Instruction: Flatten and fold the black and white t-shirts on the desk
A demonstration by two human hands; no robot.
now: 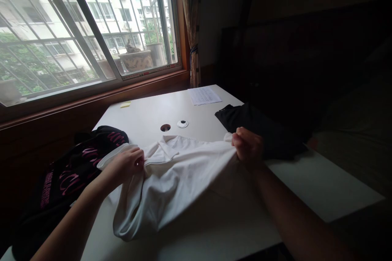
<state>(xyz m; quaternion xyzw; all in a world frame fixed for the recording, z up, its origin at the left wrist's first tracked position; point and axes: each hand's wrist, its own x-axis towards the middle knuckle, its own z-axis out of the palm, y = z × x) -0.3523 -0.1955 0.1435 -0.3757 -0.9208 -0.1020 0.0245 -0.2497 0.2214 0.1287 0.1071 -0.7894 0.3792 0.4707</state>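
Note:
A white garment point(183, 171) is stretched between my two hands above the near part of the white table; its exact kind is not clear. My left hand point(130, 161) pinches it near a folded edge, with a loose flap sticking out to the left past the wrist. At the other end, my right hand point(248, 147) is closed in a fist around a bunched corner. The cloth sags in folds toward me and its lower left part hangs in a rounded loop. Both hands hide the cloth inside them.
Black clothing with pink lettering point(73, 167) lies at the table's left edge. Dark folded cloth point(260, 126) is on the right. Farther back are printed papers point(204, 95), a yellow note point(125, 105), a round cable hole point(165, 128) and its white cover point(183, 124) on the white table point(147, 110).

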